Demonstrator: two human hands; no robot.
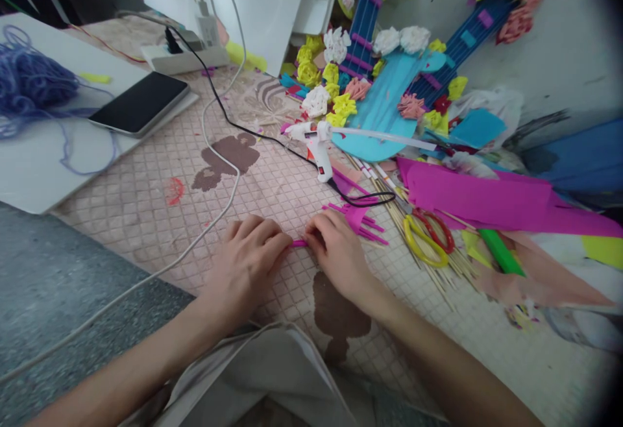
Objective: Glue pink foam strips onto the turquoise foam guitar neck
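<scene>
Between my two hands, low over the tabletop, shows a short length of a thin magenta stick (299, 243), perhaps paper-wrapped. My left hand (253, 255) is closed on its left part, the fingers bent over and hiding that end. My right hand (338, 252) pinches its other end between thumb and fingertips. Just beyond the right hand lie several magenta sticks (372, 222) with a scrap of magenta paper. Farther back, a white glue gun (318, 151) stands with a long glue stick in its rear, its black cord looping toward the sticks.
Yellow-and-red-handled scissors (426, 245) lie on thin wooden skewers (440, 278) at right, near magenta paper (477, 193). Behind stand blue guitar shapes (384, 102) with paper flowers. A white cable (214, 216) crosses the left side, near a phone (141, 102), purple yarn (34, 80) and power strip (182, 57).
</scene>
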